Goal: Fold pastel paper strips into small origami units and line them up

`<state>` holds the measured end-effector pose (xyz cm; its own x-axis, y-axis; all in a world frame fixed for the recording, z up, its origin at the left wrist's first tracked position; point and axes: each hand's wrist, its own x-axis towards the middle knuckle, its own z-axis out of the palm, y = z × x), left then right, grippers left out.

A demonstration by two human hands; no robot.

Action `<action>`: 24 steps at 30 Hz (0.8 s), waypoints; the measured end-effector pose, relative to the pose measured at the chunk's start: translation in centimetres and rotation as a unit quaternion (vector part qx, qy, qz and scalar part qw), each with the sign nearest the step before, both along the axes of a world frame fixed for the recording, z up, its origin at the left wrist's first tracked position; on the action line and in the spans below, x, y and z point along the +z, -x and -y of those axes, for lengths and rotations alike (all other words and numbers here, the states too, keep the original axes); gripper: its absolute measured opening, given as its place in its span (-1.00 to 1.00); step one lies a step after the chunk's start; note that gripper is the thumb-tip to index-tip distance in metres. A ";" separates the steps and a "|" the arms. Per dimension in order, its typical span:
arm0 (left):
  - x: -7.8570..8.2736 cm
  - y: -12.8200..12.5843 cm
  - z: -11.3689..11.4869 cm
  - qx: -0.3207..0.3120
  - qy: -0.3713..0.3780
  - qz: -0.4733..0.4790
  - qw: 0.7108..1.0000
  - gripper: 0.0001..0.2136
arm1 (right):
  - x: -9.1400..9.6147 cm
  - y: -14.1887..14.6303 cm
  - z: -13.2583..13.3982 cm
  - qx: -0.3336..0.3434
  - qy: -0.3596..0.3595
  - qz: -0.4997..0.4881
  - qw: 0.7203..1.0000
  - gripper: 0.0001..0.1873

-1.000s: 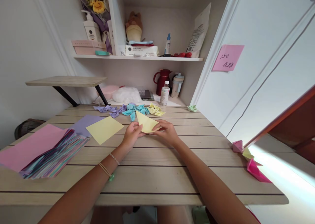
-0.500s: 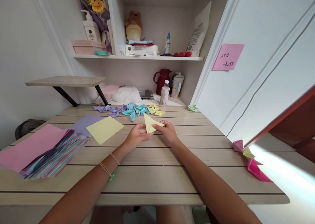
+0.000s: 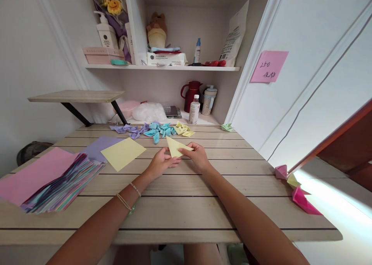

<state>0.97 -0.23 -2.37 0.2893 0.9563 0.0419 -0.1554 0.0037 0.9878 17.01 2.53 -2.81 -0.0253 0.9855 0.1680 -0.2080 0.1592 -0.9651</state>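
Right hand (image 3: 199,155) had the folded yellow paper (image 3: 175,145) pinched, thumb on top. Left hand (image 3: 161,162) fingers touched its lower left side; couldn't tell if they gripped. Paper was mid-desk, near side of the blue folded pieces (image 3: 165,130). Flat yellow sheet (image 3: 123,153) lay left, overlapping a purple sheet (image 3: 100,146), paper stack (image 3: 62,189) beyond.

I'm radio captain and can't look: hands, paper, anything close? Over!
Right hand pinches folded yellow paper. Left hand at its lower edge. Folded blue pieces just beyond.
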 end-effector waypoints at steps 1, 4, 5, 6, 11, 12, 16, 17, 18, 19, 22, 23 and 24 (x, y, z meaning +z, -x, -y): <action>0.0 0.0 0.0 -0.002 0.006 -0.010 1.000 -0.61 | 0.0 0.0 0.0 0.001 -0.006 0.011 1.000 -0.60; -0.1 0.0 -0.1 0.001 0.029 -0.026 0.999 -0.66 | 0.0 0.1 0.1 0.003 -0.014 0.035 0.999 -0.59; -0.2 -0.1 -0.1 0.004 0.035 -0.024 0.999 -0.67 | 0.0 0.2 0.2 0.000 -0.015 0.040 0.999 -0.59; -0.2 -0.1 -0.1 0.006 0.041 -0.021 0.999 -0.68 | 0.1 0.2 0.3 -0.001 -0.017 0.041 0.999 -0.59; 0.0 -0.1 0.0 0.007 0.053 -0.021 0.998 -0.66 | 0.6 0.3 0.8 0.014 -0.007 0.011 1.000 -0.39; 0.1 -0.1 0.1 0.007 0.054 -0.022 0.998 -0.66 | 0.6 0.3 0.8 0.012 -0.004 0.010 1.000 -0.37; 0.3 -0.1 0.2 0.002 0.054 -0.022 0.998 -0.65 | 0.6 0.2 0.7 0.008 0.000 0.017 1.000 -0.37; 0.3 -0.1 0.2 0.001 0.053 -0.021 0.998 -0.65 | 0.6 0.2 0.7 0.008 -0.001 0.018 1.000 -0.37; 0.3 -0.1 0.2 0.001 0.052 -0.021 0.998 -0.65 | 0.6 0.2 0.7 0.008 -0.002 0.018 1.000 -0.37; 0.3 -0.1 0.2 0.000 0.052 -0.021 0.998 -0.66 | 0.6 0.2 0.7 0.008 -0.002 0.018 1.000 -0.37; 0.1 -0.1 0.1 0.002 0.051 -0.017 0.999 -0.68 | 0.5 0.3 0.7 0.009 -0.005 0.009 1.000 -0.38; 0.0 -0.1 0.1 0.004 0.051 -0.013 0.999 -0.68 | 0.5 0.4 0.6 0.010 -0.005 0.001 1.000 -0.37; 0.0 -0.1 0.0 0.008 0.052 -0.009 0.999 -0.68 | 0.5 0.4 0.6 0.014 -0.004 -0.009 1.000 -0.37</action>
<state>1.02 -0.21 -2.37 0.2737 0.9597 -0.0635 -0.1382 0.1045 0.9849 16.60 1.92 -2.34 -0.0487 0.9832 0.1758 -0.2301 0.1602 -0.9599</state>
